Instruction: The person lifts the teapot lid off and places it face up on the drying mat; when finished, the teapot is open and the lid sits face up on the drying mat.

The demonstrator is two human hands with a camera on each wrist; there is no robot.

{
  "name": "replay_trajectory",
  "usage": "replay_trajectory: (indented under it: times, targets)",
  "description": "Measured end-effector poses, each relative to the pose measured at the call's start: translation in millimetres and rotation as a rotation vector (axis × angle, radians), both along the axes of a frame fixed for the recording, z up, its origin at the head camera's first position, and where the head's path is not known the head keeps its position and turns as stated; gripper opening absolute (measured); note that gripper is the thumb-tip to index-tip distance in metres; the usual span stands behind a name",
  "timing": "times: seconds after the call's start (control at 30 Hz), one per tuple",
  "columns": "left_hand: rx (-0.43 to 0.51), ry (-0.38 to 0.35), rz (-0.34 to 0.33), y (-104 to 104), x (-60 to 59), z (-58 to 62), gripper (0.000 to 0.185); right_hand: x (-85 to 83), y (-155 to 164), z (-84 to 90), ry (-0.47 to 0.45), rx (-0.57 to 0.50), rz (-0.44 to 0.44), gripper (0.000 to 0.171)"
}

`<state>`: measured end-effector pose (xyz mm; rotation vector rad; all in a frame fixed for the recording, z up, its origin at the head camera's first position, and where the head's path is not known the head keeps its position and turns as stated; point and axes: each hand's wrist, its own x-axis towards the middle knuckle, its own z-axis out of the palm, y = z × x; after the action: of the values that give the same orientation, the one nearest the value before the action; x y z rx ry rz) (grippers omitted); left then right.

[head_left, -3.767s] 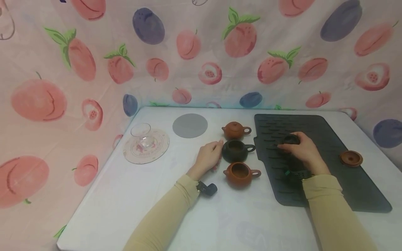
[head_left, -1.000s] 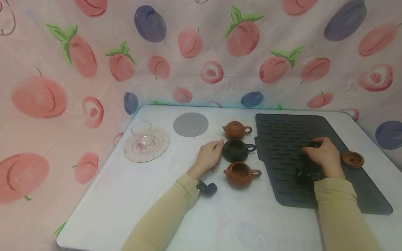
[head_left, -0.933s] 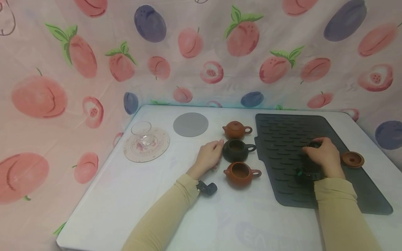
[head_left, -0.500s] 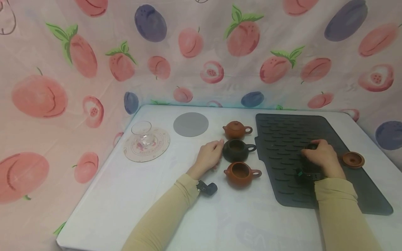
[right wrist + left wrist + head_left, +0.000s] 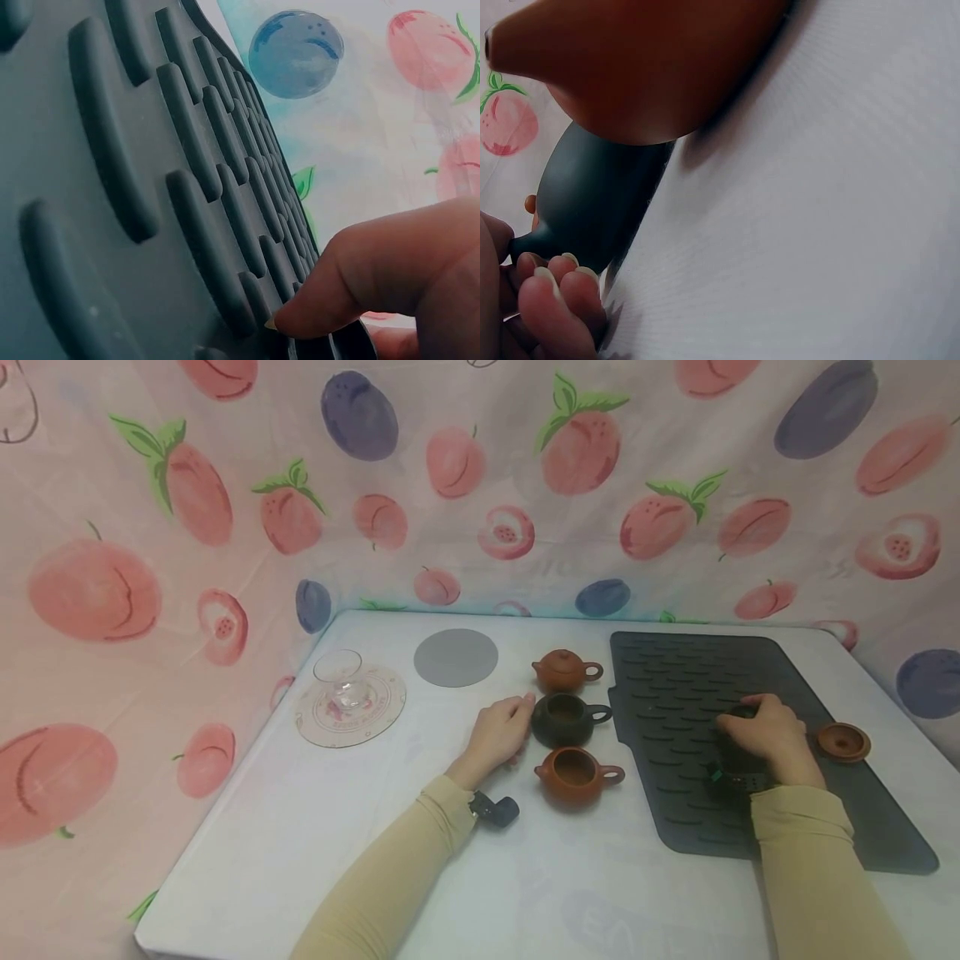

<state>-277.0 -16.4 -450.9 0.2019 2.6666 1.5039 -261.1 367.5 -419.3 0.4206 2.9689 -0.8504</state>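
Observation:
At the middle of the table my left hand (image 5: pixel 497 732) pinches the spout of a black teapot (image 5: pixel 562 722) that stands without a lid. In the left wrist view its curled fingertips (image 5: pixel 559 307) lie right under the spout of the black teapot (image 5: pixel 592 199). My right hand (image 5: pixel 768 731) is low over the dark ridged mat (image 5: pixel 675 777), thumb and fingers bent round a small black lid (image 5: pixel 742 712), mostly hidden by the hand. In the right wrist view the thumb (image 5: pixel 322 296) comes down close to the ridges of the mat.
A lidded brown teapot (image 5: pixel 562 671) stands behind the black one, a lidless reddish-brown teapot (image 5: pixel 573 777) in front. A brown lid (image 5: pixel 843 742) lies upturned at the mat's right edge. Left are a glass cup (image 5: pixel 348 693) on a round patterned coaster (image 5: pixel 382 718) and a grey disc (image 5: pixel 456 658).
My right hand has carried the black lid rightward across the mat and lower. Over the last second its thumb and fingers have spread slightly. The left hand has stayed at the black teapot.

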Motion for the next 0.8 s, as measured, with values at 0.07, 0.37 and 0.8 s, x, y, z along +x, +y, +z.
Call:
replay_trajectory:
  times: [0.07,0.37,0.8]
  targets:
    - [0.003,0.003,-0.001,0.1,0.2,0.2,0.053,-0.4,0.1,-0.5,0.005,0.010,0.006,0.068]
    - [0.007,0.009,-0.001,-0.2,0.3,0.0,0.053,0.0,0.2,-0.5,-0.001,0.026,0.011,0.067]
    - [0.005,0.008,-0.005,-0.6,0.4,0.1,0.053,2.7,-0.4,0.1,0.022,0.036,0.027,0.067]
